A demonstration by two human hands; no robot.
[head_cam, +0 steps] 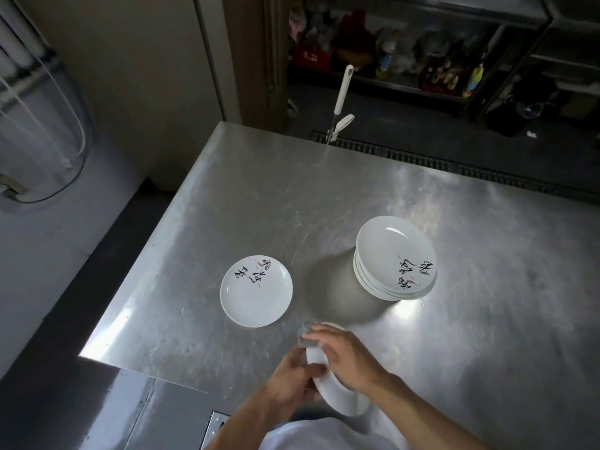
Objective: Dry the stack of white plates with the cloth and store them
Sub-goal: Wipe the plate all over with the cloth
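The steel tabotop is not named so here: the steel tabletop (pixel 373 196) fills the centre and right of the frame, and everything of the task is carried on it or held over its near edge. Right of centre, a stack of white plates (pixel 396 258) is seen, its top plate marked with brush lettering; these are judged to be the ones not yet dried. Left of centre, well apart from the stack, a single plate (pixel 256 290) lies flat and face up, and is taken to be one already wiped and set aside.

At the lower centre a held plate (pixel 337 394) is tilted on edge between both hands. It is gripped at its left rim by the left hand (pixel 292 381), whose grip is closed on the plate. The right hand (pixel 347 355) is laid over the upper face with the fingers spread and curled; a small grey cloth (pixel 306 340) is seen under its fingertips, at the plate's far rim, so that grip is judged to be pressing the cloth rather than clamping the plate.

For the wipe to be done well, the plate should be kept firmly pinched at the rim while the cloth is swept round the whole face and then the back. The plate should be turned within the left grip, not loosened, since a wet glaze is likely to slip. Storage is not yet begun.
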